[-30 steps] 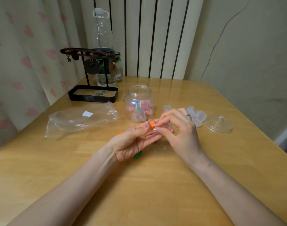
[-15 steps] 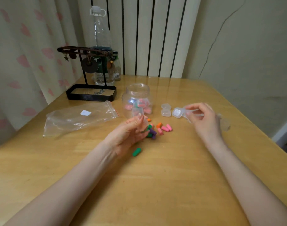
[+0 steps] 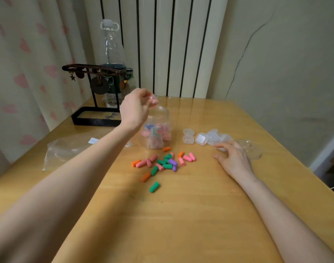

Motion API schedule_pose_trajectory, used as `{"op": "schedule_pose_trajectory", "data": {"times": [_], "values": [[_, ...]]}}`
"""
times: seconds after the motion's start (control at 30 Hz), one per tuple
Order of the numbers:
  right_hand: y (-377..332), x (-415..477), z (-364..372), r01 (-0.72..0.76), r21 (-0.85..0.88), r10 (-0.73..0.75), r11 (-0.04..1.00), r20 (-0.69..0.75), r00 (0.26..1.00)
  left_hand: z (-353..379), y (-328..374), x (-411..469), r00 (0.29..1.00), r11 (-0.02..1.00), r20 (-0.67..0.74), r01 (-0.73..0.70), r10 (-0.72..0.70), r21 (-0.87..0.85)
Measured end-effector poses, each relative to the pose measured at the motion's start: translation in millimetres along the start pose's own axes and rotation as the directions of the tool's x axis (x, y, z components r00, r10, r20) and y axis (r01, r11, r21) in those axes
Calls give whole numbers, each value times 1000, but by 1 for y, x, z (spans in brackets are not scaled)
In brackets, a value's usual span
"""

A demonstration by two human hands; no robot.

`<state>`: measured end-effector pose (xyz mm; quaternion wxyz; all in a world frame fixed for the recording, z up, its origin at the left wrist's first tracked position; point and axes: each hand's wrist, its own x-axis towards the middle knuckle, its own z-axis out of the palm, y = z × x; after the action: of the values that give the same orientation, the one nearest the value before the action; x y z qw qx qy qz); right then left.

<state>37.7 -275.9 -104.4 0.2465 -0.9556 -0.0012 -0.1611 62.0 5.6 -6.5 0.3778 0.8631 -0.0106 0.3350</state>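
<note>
— Beneath the left hand (image 3: 135, 109), what is standing?
— The open jar (image 3: 162, 120) is standing directly below it; the hand is pinching a small clear case (image 3: 152, 101) at its fingertips, over the jar's mouth. The right hand (image 3: 234, 160) is resting flat, fingers relaxed and gripping nothing, fingertips touching the empty cases (image 3: 211, 138) just ahead of it; loose earplugs (image 3: 162, 162) are lying to its left

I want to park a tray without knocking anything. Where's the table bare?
The widest bare patch is the near table, between both forearms, below the lone green earplug. Another lies at the far right corner, behind the clear boxes. Crowded: the jar, the earplug pile, the boxes by the right hand, the bag at left.
</note>
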Motion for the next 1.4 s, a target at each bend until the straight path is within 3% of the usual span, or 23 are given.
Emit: {"op": "schedule_pose_trajectory", "data": {"times": [0.17,0.33,0.4,0.43,0.5,0.57,0.67,0.8,0.87,0.97,1.13,1.23,1.4], "values": [[6,4,1,2,60,2,998,-66,998,10,-12,5,971,965,237,-18,-46,260],[2,4,0,-8,155,18,988,-65,998,-8,-3,-29,997,998,74,43,-39,-49],[-12,-1,-7,-1,308,19,951,-55,998,-18,8,-53,975,978,207,115,-78,-172],[-22,-6,-13,-1,435,7,900,-13,1000,-21,12,-67,928,966,364,163,-82,-199],[-46,-19,-25,-10,701,-102,713,117,988,-24,17,-91,759,929,648,282,-64,-239],[-66,-34,-35,-20,836,-263,549,195,945,-20,18,-109,682,842,729,424,-54,-334],[-87,-52,-41,158,804,-406,573,111,907,-14,16,-124,687,606,726,589,-27,-535],[-100,-63,-42,446,603,-521,661,-60,852,-19,22,-129,661,377,739,656,131,-654],[-102,-64,-40,515,534,-557,670,-95,825,-21,24,-130,673,325,726,660,143,-677],[-102,-65,-38,574,499,-606,649,-117,787,-21,24,-131,703,335,699,632,131,-699],[-97,-59,-51,229,775,-447,589,77,891,-24,23,-129,738,475,660,535,140,-699],[-97,-58,-52,10,865,-467,502,262,844,-26,25,-131,720,525,668,503,185,-687],[-96,-60,-48,-75,867,-478,492,341,809,-29,29,-130,684,554,697,503,213,-663]]}}
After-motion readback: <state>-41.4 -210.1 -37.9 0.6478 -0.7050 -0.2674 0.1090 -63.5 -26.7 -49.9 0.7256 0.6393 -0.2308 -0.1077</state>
